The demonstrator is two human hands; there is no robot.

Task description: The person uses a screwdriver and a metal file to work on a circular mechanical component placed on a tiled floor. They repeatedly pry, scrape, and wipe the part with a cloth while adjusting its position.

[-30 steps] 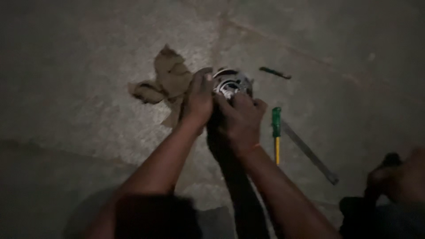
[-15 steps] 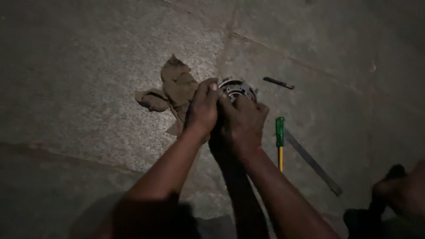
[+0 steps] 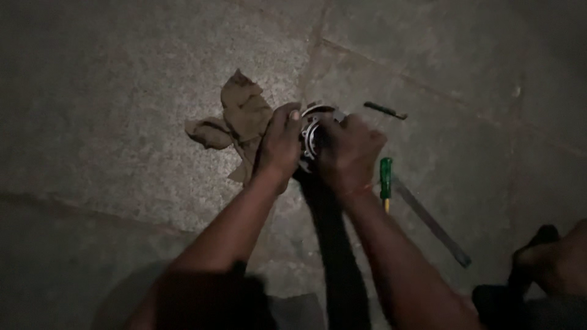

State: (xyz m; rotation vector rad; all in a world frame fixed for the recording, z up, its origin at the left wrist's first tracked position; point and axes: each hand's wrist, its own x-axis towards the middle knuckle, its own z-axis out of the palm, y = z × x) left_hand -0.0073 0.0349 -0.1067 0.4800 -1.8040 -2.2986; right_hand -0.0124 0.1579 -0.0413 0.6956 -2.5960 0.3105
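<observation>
While two hands [image 3: 315, 146] grip one round metal part [image 3: 313, 122], one rag [image 3: 235, 125] lies beside.

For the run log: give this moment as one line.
left hand grips round metal part | right hand grips same | brown crumpled rag beside | green-handled screwdriver on stone floor

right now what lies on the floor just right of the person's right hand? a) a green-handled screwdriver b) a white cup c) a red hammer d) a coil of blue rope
a: a green-handled screwdriver lies on the stone floor just beside the right hand, next to a long flat metal strip.
</observation>
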